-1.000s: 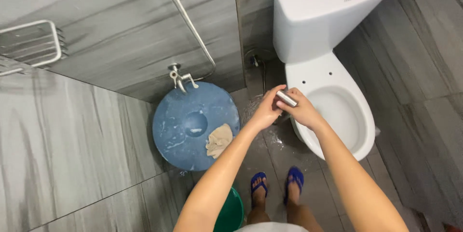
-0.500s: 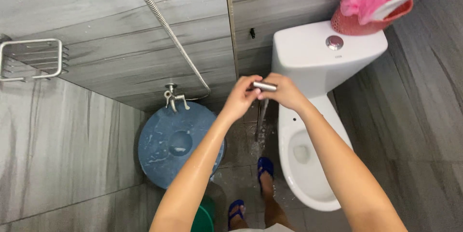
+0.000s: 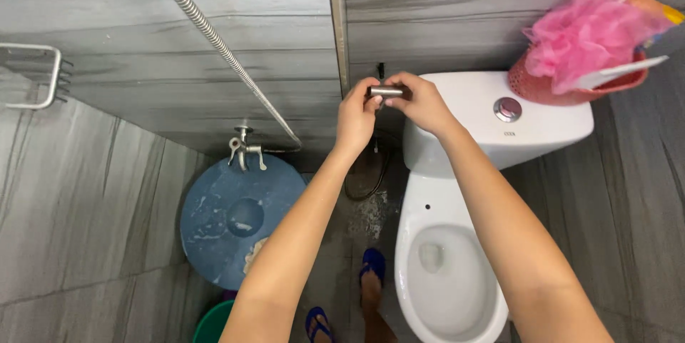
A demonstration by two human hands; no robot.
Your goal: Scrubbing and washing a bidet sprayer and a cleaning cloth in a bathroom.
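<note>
Head view: a small bathroom seen from above, both bare arms reaching forward toward the corner of two walls.
Walls: large grey streaked tiles; a metal strip runs down the corner where the walls meet.
Floor: grey tile, wet in patches between the toilet [image 3: 449, 272] and the blue lid [image 3: 239, 218].
Toilet: white, seat up, bowl open; its tank [image 3: 499, 132] stands against the back wall with a round chrome flush button [image 3: 507, 108] on top.
Basket: a red basket [image 3: 571, 86] sits at the right end of the tank top, holding a pink mesh sponge [image 3: 585, 33].
Left side: a round blue lid below a metal tap [image 3: 242, 147]; a ribbed metal hose [image 3: 214, 40] slants across the wall down toward the tap; a wire rack [image 3: 36, 75] is fixed to the left wall.
Bottom edge: part of a green bucket [image 3: 214, 325] and the person's feet in blue sandals [image 3: 372, 264].
Metal cylinder: a short silvery cylinder [image 3: 386, 91] lies level, held up in front of the wall corner, just left of the tank.
Left hand: left hand [image 3: 354, 118] has its fingertips [image 3: 372, 103] pinched on the cylinder's left end.
Right hand: right hand [image 3: 421, 104] is closed over the cylinder's right end, fingers curled over it from above.
Both hands: they meet on the cylinder, nearly touching each other.
</note>
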